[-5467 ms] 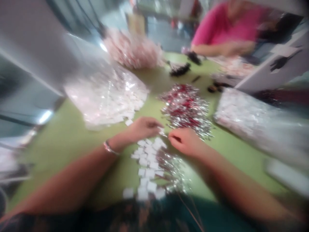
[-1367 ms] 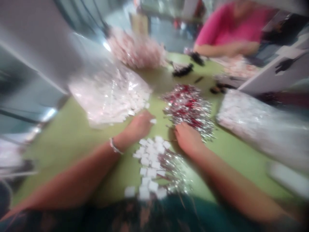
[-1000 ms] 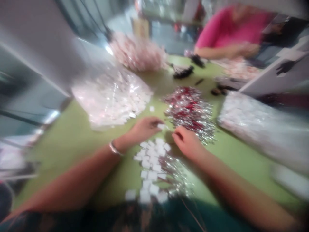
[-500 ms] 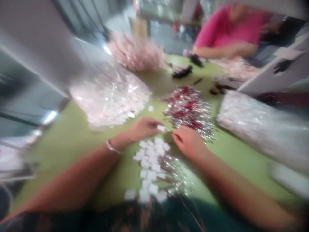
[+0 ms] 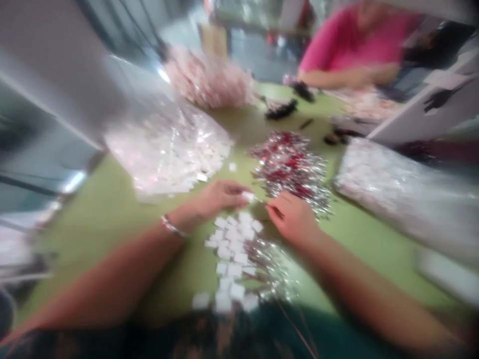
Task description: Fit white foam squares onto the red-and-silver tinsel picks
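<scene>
Between its thumb and fingers my left hand (image 5: 224, 196) pinches a small white square card (image 5: 248, 197). My right hand (image 5: 291, 212) is closed just to the right, its fingertips on a thin piece, blurred and too small to name, that points at the card. Below the hands lies a pile of white square cards (image 5: 235, 244), with thin silvery strands (image 5: 275, 269) fanning out from its right side. Just beyond my right hand is a heap of silver and red shiny pieces (image 5: 290, 164).
A clear plastic bag (image 5: 168, 149) of white pieces lies at left on the green table (image 5: 101, 209). Behind it sits a pink bagged bundle (image 5: 209, 80). A long plastic-wrapped package (image 5: 404, 184) lies at right. Across the table works a person in a pink top (image 5: 348, 45).
The white card in my left hand has shifted slightly left, and more of the thin link between it and my right fingertips shows. My right hand has barely moved.
</scene>
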The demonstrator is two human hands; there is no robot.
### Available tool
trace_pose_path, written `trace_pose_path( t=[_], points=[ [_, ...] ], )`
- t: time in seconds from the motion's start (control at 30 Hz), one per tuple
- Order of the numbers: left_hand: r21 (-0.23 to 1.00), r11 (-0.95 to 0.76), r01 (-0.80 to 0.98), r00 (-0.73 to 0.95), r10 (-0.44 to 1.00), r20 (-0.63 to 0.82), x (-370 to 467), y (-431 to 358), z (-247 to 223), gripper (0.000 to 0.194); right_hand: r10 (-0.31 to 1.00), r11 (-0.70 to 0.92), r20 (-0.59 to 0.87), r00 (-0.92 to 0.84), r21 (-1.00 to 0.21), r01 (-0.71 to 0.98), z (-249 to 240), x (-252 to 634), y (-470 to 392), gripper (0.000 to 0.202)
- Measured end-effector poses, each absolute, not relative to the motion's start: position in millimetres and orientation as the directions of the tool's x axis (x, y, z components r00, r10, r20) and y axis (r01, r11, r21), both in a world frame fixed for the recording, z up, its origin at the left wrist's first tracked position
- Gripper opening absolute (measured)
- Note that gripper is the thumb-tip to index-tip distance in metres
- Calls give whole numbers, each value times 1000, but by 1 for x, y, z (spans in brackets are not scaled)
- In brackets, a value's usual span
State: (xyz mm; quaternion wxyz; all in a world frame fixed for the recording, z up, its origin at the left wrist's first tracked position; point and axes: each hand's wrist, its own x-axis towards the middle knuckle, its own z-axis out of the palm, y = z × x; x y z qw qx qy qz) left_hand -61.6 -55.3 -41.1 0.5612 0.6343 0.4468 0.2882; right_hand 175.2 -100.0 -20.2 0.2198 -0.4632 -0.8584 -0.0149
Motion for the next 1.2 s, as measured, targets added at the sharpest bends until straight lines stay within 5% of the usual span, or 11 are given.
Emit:
trace_pose_path(
  t=[0.17, 0.33, 0.6, 1.0, 1.1, 1.2],
  points=[
    [973, 162, 162, 486, 846, -221, -62, -55, -41, 39, 744, 572, 425, -515, -8, 820, -18, 177, -101, 35],
    [960, 194, 203, 458, 848, -268, -52, -59, -32, 39, 781, 541, 352, -516, 32, 841, -20, 172, -102, 34],
    [949, 30, 313, 504, 842, -193, -44, -60, -31, 24, 787, 615, 258, -561, -253, 747, -34, 168, -94, 30],
    [927, -128, 353, 584, 804, -111, -44, -57, -32, 21, 833, 540, 147, -533, -421, 729, -36, 165, -92, 19],
    [815, -357, 456, 572, 819, 38, -48, -51, -24, 31, 893, 443, 98, -439, -355, 823, -34, 160, -91, 19],
    [550, -556, 624, 552, 811, 194, -58, -40, -30, 47, 914, 389, 13, -405, -303, 870, -31, 154, -95, 20]
  ],
)
